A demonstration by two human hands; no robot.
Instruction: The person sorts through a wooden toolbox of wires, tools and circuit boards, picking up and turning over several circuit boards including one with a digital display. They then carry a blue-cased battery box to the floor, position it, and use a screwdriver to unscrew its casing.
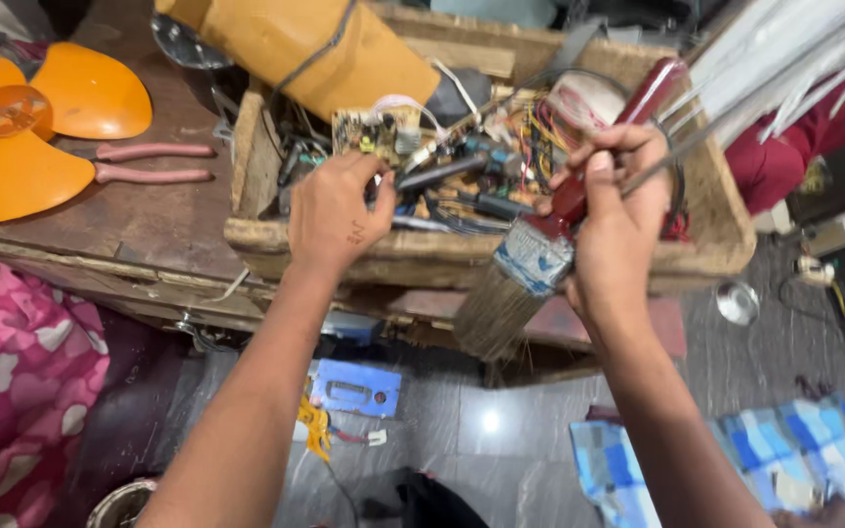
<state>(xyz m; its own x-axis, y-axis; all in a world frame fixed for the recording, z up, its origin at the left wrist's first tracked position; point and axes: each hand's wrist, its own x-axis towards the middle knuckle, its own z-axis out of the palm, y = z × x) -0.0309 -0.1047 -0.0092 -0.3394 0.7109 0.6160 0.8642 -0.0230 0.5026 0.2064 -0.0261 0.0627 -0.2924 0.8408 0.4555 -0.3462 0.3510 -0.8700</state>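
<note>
My right hand [618, 220] grips a paint brush [550, 235] by its dark red handle, bristles pointing down and to the left, and also pinches a thin metal rod [667, 161]. My left hand [334, 210] reaches into a worn wooden tool box [256, 235], its fingers closed on a dark tool handle [442, 171] among the clutter. The box holds a small green circuit board [376, 132], bundles of coloured wires [530, 127] and several screwdrivers.
An orange fan blade [22, 127] and pink-handled pliers [149, 164] lie on the brown table at left. A tan leather bag [315, 49] leans on the box. On the floor lie a blue plastic part [356, 388], a checked cloth [794, 450], and pink fabric [22, 391].
</note>
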